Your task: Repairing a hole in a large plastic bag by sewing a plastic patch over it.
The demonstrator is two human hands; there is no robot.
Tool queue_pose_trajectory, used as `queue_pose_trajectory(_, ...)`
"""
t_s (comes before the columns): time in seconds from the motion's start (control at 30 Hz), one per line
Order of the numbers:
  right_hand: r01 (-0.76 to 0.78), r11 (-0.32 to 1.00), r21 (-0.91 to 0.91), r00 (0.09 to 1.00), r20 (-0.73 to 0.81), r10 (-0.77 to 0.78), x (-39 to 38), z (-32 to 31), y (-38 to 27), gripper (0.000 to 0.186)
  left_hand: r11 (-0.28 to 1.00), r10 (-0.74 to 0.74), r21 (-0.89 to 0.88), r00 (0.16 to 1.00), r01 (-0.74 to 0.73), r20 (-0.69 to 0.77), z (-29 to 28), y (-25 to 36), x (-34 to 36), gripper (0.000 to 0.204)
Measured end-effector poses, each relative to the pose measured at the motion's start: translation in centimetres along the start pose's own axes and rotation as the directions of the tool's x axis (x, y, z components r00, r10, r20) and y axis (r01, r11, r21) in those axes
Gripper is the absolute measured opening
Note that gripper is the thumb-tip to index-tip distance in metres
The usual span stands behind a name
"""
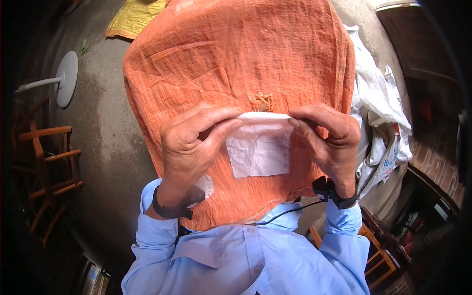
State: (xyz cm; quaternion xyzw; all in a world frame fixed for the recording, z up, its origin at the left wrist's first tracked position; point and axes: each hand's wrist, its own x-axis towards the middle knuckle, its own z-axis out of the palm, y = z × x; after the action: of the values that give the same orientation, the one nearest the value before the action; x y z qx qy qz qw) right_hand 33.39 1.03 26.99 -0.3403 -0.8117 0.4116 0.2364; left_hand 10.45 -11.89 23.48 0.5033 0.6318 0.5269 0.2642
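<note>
Between my two hands is a thin white sheet [263, 117], paper or cloth, pinched at both ends along a folded or rolled edge. My left hand [194, 135] grips its left end between thumb and fingers. At the right end, my right hand [329, 132] pinches it the same way. Below that edge a crinkled white square [258, 156] shows against the orange woven sack [236, 54]; I cannot tell whether it is part of the same sheet. Just beyond the sheet lies a small heap of brownish shreds [261, 101]. A white scrap [205, 186] shows beside my left wrist.
Crumpled white plastic sacks [376, 108] lie on the floor at the right. A wooden chair [51, 157] and a round white stand base [67, 78] are at the left. Farther off is a yellow woven sack [135, 18]. A black cable [290, 210] runs from my right wrist.
</note>
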Motion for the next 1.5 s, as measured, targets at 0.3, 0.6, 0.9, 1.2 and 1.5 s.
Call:
queue_pose_trajectory(0.3, 0.077, 0.997, 0.020, 0.984, 0.162, -0.079, -1.0, -1.3, -0.3, 0.019, 0.985, 0.118, 0.107, 0.983, -0.133, 0.139, -0.9, 0.6, -1.5, 0.017)
queue_pose_trajectory(0.6, -0.087, 0.995, 0.058, 0.929, 0.365, 0.060, -2.1, -2.2, -0.7, 0.014, 0.977, 0.079, 0.160, 0.933, -0.142, 0.350, -1.5, 1.1, -3.3, 0.015)
queue_pose_trajectory(0.9, -0.184, 0.982, -0.038, 0.931, 0.313, 0.187, 0.2, -2.2, -1.1, 0.006, 0.957, 0.048, 0.257, 0.949, -0.133, 0.313, -2.0, 1.2, -0.6, 0.006)
queue_pose_trajectory(1.2, -0.057, 0.969, -0.240, 0.975, 0.194, 0.105, 5.3, -1.1, 0.2, 0.011, 0.937, -0.042, 0.349, 0.983, -0.024, 0.179, -1.1, 0.5, 3.5, 0.010)
queue_pose_trajectory(1.5, -0.067, 0.985, -0.161, 0.986, 0.141, 0.090, 4.9, -0.6, 0.0, 0.009, 0.930, -0.030, 0.366, 0.989, -0.026, 0.148, -1.1, 0.7, 3.3, 0.005)
